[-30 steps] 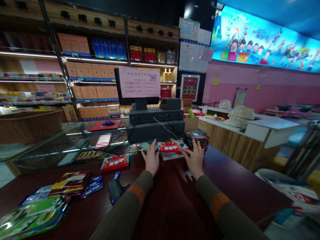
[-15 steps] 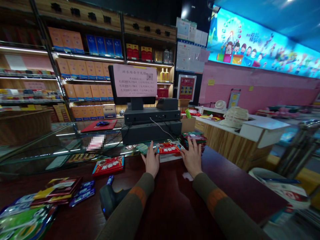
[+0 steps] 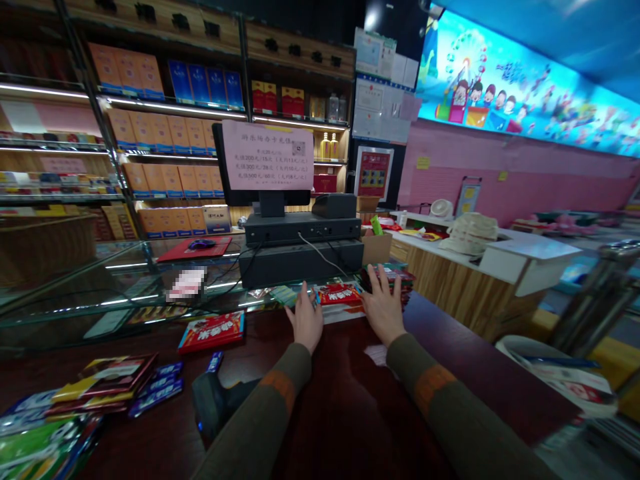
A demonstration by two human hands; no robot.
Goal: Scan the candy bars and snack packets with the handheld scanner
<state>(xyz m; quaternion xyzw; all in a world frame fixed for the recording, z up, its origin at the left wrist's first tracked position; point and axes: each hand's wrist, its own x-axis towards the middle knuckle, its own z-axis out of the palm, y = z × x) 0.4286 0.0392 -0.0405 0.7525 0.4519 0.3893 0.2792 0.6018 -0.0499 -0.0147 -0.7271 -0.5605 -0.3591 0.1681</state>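
Note:
A red snack packet [image 3: 338,293] with white lettering lies on a pale flat packet, between my two hands near the counter's far edge. My left hand [image 3: 306,319] is at its left end, with fingers stretched out. My right hand [image 3: 384,305] is at its right end, fingers spread, beside a stack of dark packets [image 3: 406,277]. Whether the palms press on the packets cannot be made out. Left of my left hand lies another red snack packet [image 3: 213,331]. A black barcode scanner [image 3: 213,403] rests by my left forearm.
Several blue small packets [image 3: 157,390], brown-and-yellow packets [image 3: 105,380] and green bags [image 3: 45,443] lie on the dark counter [image 3: 345,413] at left. A monitor with a pink notice [image 3: 267,157] stands behind, above a cash drawer [image 3: 300,263]. A bin [image 3: 557,373] is at right.
My view has shifted slightly, so the things at left appear a little further left. Both hands stay beside the red snack packet with fingers apart; the left fingers are a little closer together.

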